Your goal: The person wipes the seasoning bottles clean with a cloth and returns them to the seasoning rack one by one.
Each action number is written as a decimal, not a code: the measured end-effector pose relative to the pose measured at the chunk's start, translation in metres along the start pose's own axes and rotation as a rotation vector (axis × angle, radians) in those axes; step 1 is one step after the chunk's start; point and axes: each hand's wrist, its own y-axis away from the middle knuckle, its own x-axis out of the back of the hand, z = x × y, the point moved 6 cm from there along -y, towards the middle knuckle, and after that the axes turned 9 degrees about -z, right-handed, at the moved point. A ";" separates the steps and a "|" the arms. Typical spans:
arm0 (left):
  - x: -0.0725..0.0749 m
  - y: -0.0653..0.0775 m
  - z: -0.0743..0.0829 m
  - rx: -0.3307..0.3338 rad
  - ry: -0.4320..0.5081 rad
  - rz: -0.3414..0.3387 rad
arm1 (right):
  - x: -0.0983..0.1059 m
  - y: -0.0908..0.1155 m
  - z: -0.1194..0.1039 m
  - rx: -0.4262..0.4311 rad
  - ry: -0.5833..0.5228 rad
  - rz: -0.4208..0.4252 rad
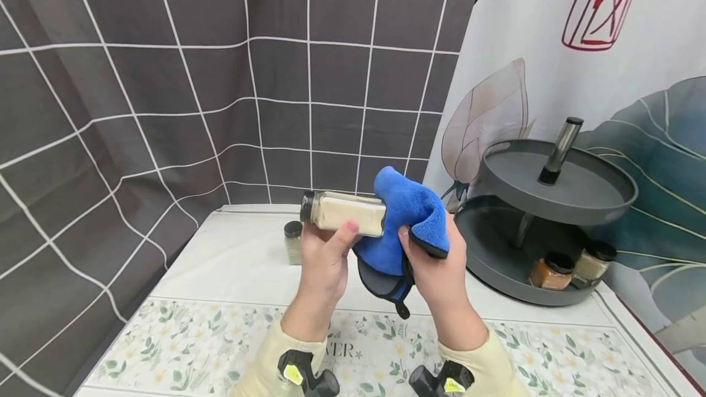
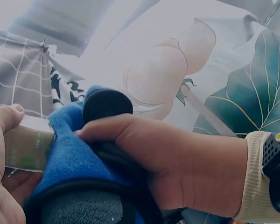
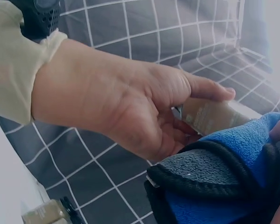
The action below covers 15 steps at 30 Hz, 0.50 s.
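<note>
yellow sleeves are edging the foreground; the left hand is gripping a jar crosswise, black lid pointing left, base touching the blue cloth that the right hand is clutching. "ver" is showing on the floral mat; jar lettering is proving unreadable.

Pale yellow sleeves end in plain cuffs. Each carries a black device with a bright yellow-green patch and a rounded dark knob. Small holes dot its housing.
</note>
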 end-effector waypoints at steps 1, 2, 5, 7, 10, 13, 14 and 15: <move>-0.001 0.000 0.000 0.004 0.005 0.001 | 0.000 0.000 0.001 -0.016 0.010 -0.008; -0.001 0.000 0.000 0.007 0.006 0.004 | -0.001 -0.001 0.002 -0.028 0.010 -0.017; -0.002 0.000 0.003 0.002 -0.004 0.018 | -0.002 0.000 0.004 -0.055 -0.055 -0.028; -0.003 0.000 0.005 0.000 -0.019 0.011 | -0.003 0.001 0.005 -0.043 -0.145 -0.008; -0.007 0.003 0.008 0.014 -0.041 -0.038 | -0.001 0.003 0.005 0.004 -0.293 0.057; -0.011 0.006 0.010 0.010 -0.065 -0.085 | -0.001 0.003 0.007 0.019 -0.370 0.089; -0.012 0.007 0.011 0.005 -0.069 -0.090 | -0.002 0.003 0.008 0.012 -0.383 0.082; -0.011 0.007 0.012 -0.006 -0.076 -0.086 | -0.003 0.002 0.009 -0.004 -0.395 0.070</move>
